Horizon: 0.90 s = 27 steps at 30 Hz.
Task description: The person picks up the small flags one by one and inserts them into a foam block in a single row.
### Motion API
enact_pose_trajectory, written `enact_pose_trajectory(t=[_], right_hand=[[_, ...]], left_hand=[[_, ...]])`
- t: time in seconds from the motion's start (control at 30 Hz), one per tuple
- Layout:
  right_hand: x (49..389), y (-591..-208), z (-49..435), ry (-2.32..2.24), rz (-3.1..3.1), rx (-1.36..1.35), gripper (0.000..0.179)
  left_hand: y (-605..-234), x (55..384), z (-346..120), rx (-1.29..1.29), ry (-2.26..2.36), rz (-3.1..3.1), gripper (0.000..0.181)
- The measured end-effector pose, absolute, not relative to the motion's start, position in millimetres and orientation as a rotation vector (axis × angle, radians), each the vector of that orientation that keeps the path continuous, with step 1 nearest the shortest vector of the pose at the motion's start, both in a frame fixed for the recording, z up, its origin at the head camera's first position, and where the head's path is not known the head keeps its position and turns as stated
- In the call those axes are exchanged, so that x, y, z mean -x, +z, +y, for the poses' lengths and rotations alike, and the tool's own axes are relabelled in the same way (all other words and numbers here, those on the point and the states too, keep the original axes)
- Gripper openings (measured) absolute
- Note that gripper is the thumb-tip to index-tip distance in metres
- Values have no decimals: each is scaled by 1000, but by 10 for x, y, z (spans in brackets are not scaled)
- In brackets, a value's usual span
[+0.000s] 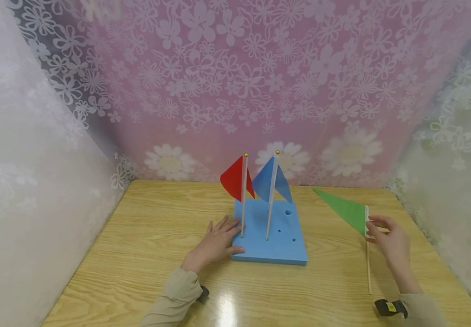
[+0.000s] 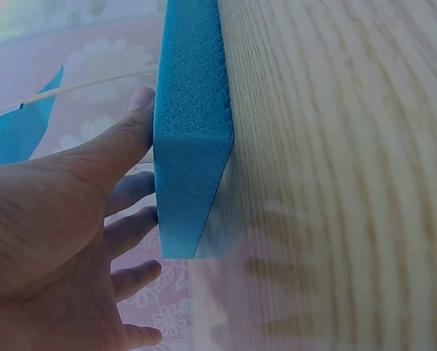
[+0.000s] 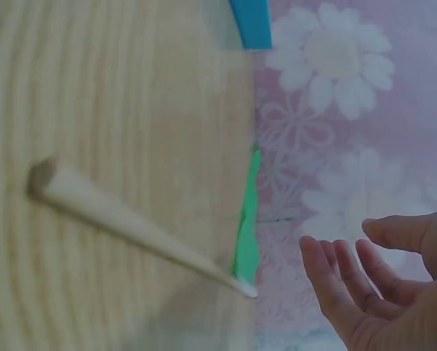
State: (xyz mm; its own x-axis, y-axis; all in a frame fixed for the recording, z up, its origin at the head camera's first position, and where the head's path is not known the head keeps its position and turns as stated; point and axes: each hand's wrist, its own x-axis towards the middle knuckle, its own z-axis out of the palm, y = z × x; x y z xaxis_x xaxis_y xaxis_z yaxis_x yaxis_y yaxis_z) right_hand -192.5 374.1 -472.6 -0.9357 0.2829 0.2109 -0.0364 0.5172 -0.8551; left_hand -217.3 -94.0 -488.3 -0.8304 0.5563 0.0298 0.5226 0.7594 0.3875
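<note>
A blue foam board lies on the table. A red flag and a blue flag stand upright in it on sticks with gold tips. My left hand rests at the board's left side with fingers spread, the thumb near its front corner. In the left wrist view the fingertips touch the foam board. A green flag lies to the right, its wooden stick pointing toward me. My right hand hovers over the flag's upper stick; the right wrist view shows thumb and fingers apart from it, holding nothing.
The wooden table carries everything. Round holes show in the board's right part. A flowered pink cloth hangs behind the table, with pale flowered cloths at both sides.
</note>
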Motion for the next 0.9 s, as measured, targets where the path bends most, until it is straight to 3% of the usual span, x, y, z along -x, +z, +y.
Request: enact_pose_trajectory(t=[0.4, 0.6, 0.9], right_hand=[[1908, -4848, 4012, 1362, -2787, 312, 54], [1957, -4855, 4068, 1351, -2898, 298, 52], [2077, -4819, 4070, 855, -3166, 203, 43]], left_hand=[[-4897, 2188, -925, -865, 586, 2861, 74], [-4899, 2191, -926, -866, 587, 2862, 74], [-4888, 2183, -927, -874, 597, 2861, 73]])
